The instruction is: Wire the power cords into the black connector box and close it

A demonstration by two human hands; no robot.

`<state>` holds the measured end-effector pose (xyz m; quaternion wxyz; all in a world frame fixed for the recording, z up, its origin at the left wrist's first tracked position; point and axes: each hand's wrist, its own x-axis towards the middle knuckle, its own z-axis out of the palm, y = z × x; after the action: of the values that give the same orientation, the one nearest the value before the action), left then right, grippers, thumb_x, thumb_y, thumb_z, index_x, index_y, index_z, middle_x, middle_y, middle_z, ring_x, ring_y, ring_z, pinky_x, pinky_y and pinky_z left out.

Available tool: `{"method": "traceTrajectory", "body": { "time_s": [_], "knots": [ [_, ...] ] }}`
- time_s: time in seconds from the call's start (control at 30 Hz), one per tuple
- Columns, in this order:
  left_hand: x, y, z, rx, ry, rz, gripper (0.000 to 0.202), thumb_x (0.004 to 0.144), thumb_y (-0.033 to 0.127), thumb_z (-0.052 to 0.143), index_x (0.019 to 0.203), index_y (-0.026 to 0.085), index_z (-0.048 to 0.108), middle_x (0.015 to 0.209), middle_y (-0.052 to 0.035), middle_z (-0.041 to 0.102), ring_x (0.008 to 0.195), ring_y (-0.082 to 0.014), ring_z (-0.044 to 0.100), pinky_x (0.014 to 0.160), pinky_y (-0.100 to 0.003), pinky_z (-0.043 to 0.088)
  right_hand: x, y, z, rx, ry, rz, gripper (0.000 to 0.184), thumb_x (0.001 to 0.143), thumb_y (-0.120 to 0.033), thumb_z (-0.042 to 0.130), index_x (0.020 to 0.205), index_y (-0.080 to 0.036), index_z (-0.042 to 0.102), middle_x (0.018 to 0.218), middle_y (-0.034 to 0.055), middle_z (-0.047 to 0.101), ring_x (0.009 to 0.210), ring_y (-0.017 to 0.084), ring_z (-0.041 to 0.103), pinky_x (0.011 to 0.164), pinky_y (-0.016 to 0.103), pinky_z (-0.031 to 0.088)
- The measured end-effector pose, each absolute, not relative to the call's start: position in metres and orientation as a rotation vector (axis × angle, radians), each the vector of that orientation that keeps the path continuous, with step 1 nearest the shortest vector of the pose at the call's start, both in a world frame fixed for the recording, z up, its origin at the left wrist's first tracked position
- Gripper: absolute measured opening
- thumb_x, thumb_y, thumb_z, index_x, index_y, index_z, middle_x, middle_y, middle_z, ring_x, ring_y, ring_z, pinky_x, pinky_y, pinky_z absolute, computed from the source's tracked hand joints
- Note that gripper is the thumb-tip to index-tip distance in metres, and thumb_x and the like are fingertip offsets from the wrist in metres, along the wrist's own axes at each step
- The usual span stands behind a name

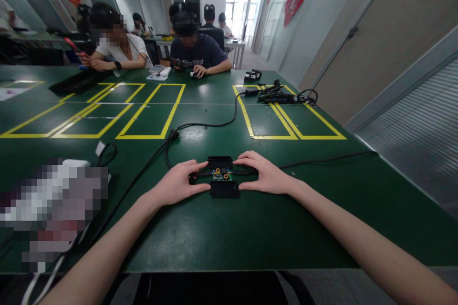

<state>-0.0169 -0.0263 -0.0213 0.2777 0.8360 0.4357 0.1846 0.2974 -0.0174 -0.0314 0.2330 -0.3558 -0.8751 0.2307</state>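
An opened black power adapter lies on the green table in front of me, its plastic shell in two halves. Between the far half (219, 161) and the near half (224, 189) sits a small circuit board (222, 174) with copper-coloured coils. From the left, my left hand (179, 182) grips the shell, fingertips at the far half and thumb at the near one. My right hand (267, 174) does the same on the right side. Black cables leave the board on both sides and pass between my fingers and thumbs.
A black cable (211, 125) with a plug (173, 135) crosses the green table (214, 233). Bundled cables (277, 95) lie at the far right. A blurred-out item (57, 209) is at the left. Two people (198, 52) sit across, behind yellow tape outlines (166, 112).
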Motion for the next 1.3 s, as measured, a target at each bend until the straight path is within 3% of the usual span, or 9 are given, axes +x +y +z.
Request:
{"method": "traceTrajectory", "body": {
  "time_s": [0.2,0.7,0.9,1.07,1.3],
  "knots": [
    [-0.018,-0.022,-0.02,2.238,1.126,0.488,0.066,0.087,0.047,0.078,0.145,0.018,0.062,0.098,-0.0043,0.065,0.079,-0.0193,0.062,0.075,-0.03,0.051,0.296,-0.016,-0.036,-0.996,-2.363,0.589,0.048,0.084,-0.045,0.083,0.123,-0.023,0.069,0.118,0.0107,0.065,0.108,0.029,0.063,0.094,0.047,0.056],
    [-0.017,-0.02,-0.015,2.244,1.122,0.482,0.065,0.087,0.046,0.078,0.143,0.017,0.063,0.098,-0.0047,0.066,0.083,-0.0204,0.062,0.076,-0.031,0.05,0.302,-0.015,-0.027,-1.064,-2.429,0.607,0.056,0.084,-0.052,0.081,0.13,-0.021,0.067,0.106,0.0072,0.065,0.091,0.024,0.065,0.079,0.037,0.055],
    [-0.018,-0.021,-0.017,2.208,1.113,0.522,0.059,0.09,0.047,0.072,0.141,0.018,0.064,0.098,-0.004,0.065,0.084,-0.0201,0.063,0.075,-0.03,0.051,0.313,-0.009,-0.025,-1.07,-2.452,0.58,0.025,0.093,-0.04,0.071,0.106,-0.019,0.073,0.09,0.0041,0.064,0.077,0.018,0.062,0.07,0.031,0.049],
    [-0.025,-0.017,-0.017,2.237,1.196,0.579,0.043,0.092,0.044,0.064,0.125,0.017,0.073,0.087,-0.0029,0.063,0.079,-0.0194,0.061,0.072,-0.03,0.05,0.312,-0.008,-0.028,-1.025,-2.441,0.607,0.018,0.096,-0.034,0.066,0.086,-0.019,0.069,0.086,0.0048,0.064,0.076,0.018,0.061,0.068,0.031,0.049],
    [-0.027,-0.018,-0.012,2.227,1.195,0.608,0.032,0.093,0.045,0.061,0.1,0.018,0.077,0.088,-0.0051,0.067,0.08,-0.0199,0.064,0.071,-0.03,0.05,0.311,-0.01,-0.027,-1.05,-2.411,0.632,0.021,0.099,-0.038,0.061,0.089,-0.02,0.065,0.082,0.0041,0.067,0.071,0.018,0.06,0.066,0.03,0.046]
  ]
}}
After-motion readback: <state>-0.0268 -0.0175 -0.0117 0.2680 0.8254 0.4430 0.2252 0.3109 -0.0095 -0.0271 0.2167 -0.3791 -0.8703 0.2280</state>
